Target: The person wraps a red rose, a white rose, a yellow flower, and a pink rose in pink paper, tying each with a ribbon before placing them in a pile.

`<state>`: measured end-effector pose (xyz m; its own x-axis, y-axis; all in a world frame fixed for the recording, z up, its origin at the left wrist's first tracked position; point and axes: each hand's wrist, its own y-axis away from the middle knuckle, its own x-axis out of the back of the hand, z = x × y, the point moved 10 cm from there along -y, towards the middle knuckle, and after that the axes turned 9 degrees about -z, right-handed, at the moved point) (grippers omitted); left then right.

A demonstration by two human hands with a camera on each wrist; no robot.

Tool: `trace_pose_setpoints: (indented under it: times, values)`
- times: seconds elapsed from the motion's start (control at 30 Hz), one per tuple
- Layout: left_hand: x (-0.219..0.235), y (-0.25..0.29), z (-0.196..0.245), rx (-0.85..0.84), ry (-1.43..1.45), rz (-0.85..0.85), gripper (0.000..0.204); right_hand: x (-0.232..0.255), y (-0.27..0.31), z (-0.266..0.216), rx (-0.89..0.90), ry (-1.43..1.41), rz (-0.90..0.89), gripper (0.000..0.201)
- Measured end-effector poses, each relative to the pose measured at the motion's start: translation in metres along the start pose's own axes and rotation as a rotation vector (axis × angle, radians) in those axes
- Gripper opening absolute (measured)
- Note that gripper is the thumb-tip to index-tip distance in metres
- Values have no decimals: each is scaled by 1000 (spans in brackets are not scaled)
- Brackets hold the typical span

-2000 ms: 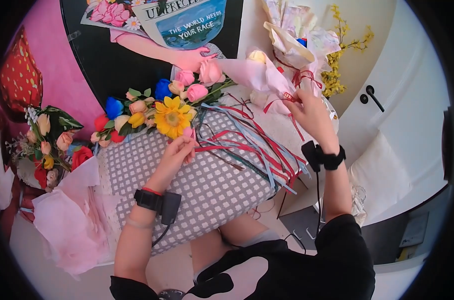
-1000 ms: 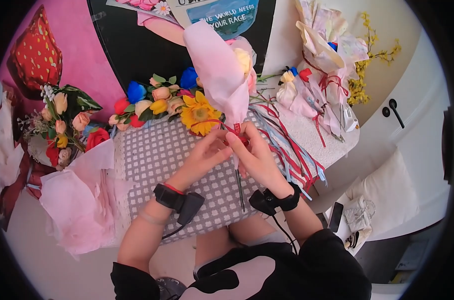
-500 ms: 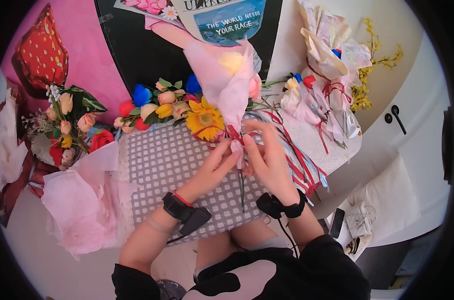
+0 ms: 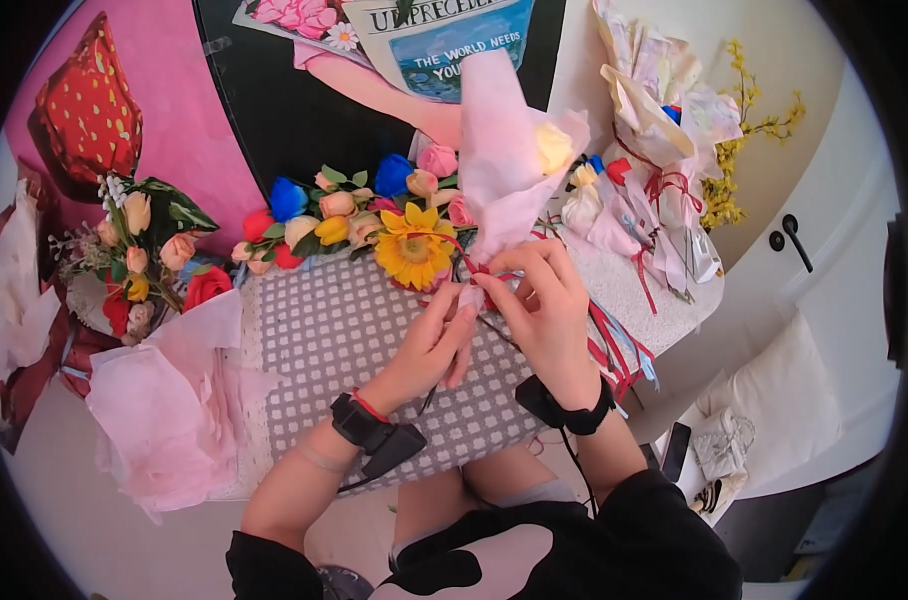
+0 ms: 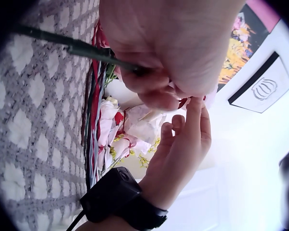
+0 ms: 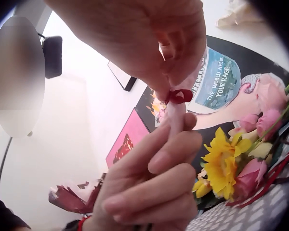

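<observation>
A small bouquet in pale pink paper [image 4: 494, 150], with a cream rose [image 4: 554, 148] at its opening, stands over the table, tilted slightly right. My left hand [image 4: 429, 340] grips its narrow wrapped base from below. Out of that hand a dark green stem [image 5: 86, 50] sticks down. My right hand [image 4: 549, 320] pinches a red ribbon between thumb and fingertips, just above the left fingers. In the right wrist view a small loop of the red ribbon [image 6: 182, 96] shows at the paper neck. One ribbon end arcs left past a yellow sunflower [image 4: 414, 248].
Loose flowers, including a blue rose [image 4: 289, 198], lie along the back of the checked cloth [image 4: 314, 340]. Ribbon strips [image 4: 614, 345] hang over the right side. Wrapped bouquets [image 4: 664, 150] stand at the back right; pink paper sheets [image 4: 164, 400] lie at the left.
My right hand has brought the bouquet from the table's right side to the middle, where my left hand has taken its base. The bouquet's top now tips right, and my right hand pinches the ribbon.
</observation>
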<state>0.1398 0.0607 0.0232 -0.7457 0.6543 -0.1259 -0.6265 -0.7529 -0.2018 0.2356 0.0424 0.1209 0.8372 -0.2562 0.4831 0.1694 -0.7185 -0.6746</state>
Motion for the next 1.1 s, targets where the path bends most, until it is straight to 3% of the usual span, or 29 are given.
trace_pose_setpoints:
  times: [0.1,0.17,0.23,0.3,0.43,0.5,0.57,0.77,0.9,1.07,1.1]
  values:
    - [0,-1,-1,-55,-48,-38,21,22,-3,-2,78,17,126,15]
    - [7,-1,-8,-6,-49,26,34,48,-9,9,34,-12,188,13]
    - [-1,-1,-5,10,-100,-16,31,73,-9,25,-12,-208,320,14]
    - [-7,-3,-5,24,-153,-62,28,75,-8,18,-17,-168,353,16]
    - [4,-2,-7,0,-64,9,24,72,3,-5,61,-15,399,23]
    - [8,-1,-7,3,-49,34,23,49,-2,-15,131,124,166,20]
    - [8,0,-4,-22,-41,59,22,28,-7,-12,49,91,19,17]
    - [-1,0,-3,-47,2,21,22,7,-6,5,-30,0,-17,15]
    - [8,0,-7,-39,24,36,26,-10,5,-5,122,-75,-150,11]
    - [1,1,-4,-21,116,25,20,-1,7,-2,46,-102,-130,11]
    - [2,0,-4,-23,116,25,20,10,11,11,-78,-246,-13,12]
